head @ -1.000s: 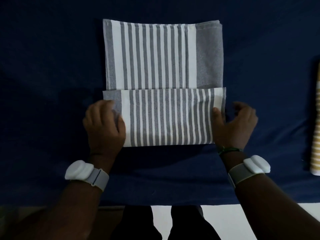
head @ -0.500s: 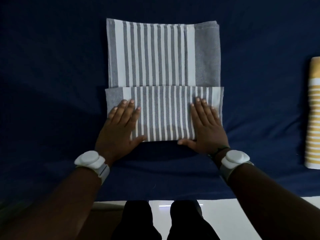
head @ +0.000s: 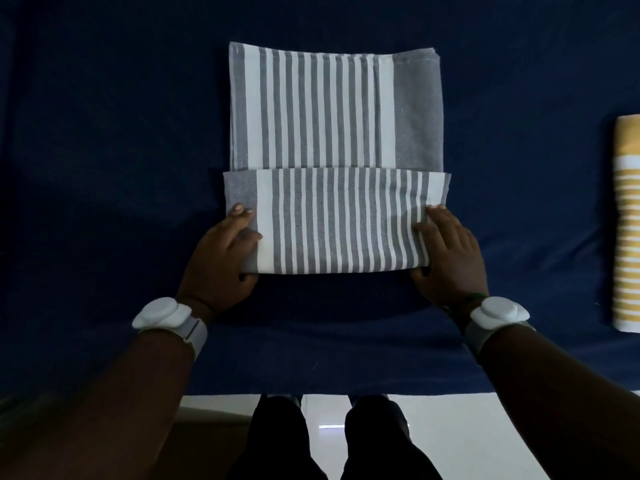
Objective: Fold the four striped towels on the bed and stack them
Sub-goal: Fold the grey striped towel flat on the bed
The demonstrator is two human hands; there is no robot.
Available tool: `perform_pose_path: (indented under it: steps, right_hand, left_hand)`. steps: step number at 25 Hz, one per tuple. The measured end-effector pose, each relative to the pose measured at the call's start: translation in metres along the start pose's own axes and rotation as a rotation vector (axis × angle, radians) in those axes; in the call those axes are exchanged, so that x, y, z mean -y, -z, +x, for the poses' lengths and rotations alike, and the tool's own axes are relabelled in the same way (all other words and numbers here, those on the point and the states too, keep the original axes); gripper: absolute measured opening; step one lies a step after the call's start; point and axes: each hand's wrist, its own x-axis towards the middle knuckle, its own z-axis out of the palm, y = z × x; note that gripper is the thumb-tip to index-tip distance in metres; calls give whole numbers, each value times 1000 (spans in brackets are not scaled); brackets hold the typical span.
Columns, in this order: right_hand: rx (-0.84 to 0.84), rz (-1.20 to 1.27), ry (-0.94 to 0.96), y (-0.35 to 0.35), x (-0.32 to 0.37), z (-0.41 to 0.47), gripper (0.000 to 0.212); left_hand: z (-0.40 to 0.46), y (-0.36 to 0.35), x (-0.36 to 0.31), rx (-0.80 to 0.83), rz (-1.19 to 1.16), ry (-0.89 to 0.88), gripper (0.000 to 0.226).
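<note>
A grey-and-white striped towel (head: 332, 109) lies flat in the middle of the dark blue bed (head: 104, 168). Its near part is folded up into a band across the front. My left hand (head: 221, 258) holds the band's left end, fingers on top and thumb tucked under the near edge. At the right end my right hand (head: 448, 258) grips the band the same way. A yellow-and-white striped towel (head: 627, 237), folded, lies at the far right and is cut off by the frame.
The bed's near edge runs across the bottom, with white floor (head: 450, 427) and my legs (head: 332, 441) below it. Bare blue sheet stretches to the left and right of the grey towel.
Both hands lay flat on the middle of the folded band. They have slid outward to its ends and taken hold of the near folded edge.
</note>
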Motion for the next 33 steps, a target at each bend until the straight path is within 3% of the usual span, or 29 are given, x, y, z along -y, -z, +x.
perform_pose_path:
  steps: [4, 7, 14, 17, 18, 20, 22, 25, 29, 33]
  right_hand:
    - [-113, 27, 25, 2, -3, -3, 45]
    - [-141, 43, 13, 16, -5, -11, 46]
    - [74, 153, 94, 35, -4, -80, 24]
    - [38, 311, -98, 37, -1, -84, 13]
    - [9, 416, -217, 39, 3, -81, 4]
    - [-72, 614, -410, 38, 8, -70, 21]
    - [-162, 712, -477, 39, 11, -53, 25]
    - [-270, 728, -493, 49, 15, -13, 11]
    - [-357, 661, -466, 63, 13, 46, 18]
    - [-377, 650, -506, 58, 10, 100, 24]
  left_hand:
    - [3, 11, 1, -140, 0, -38, 33]
    - [-7, 24, -7, -178, -33, -27, 37]
    - [-70, 32, -28, 57, -90, -55, 42]
    - [-70, 38, -27, 182, -178, 59, 40]
    - [-67, 40, -29, 164, -232, 90, 36]
    - [-56, 47, -35, 18, -376, 272, 20]
    - [-37, 55, -43, -138, -599, 509, 20]
    - [2, 63, -51, -264, -831, 603, 18]
    - [65, 68, -46, -458, -788, 610, 15]
    - [114, 65, -29, -457, -680, 678, 24]
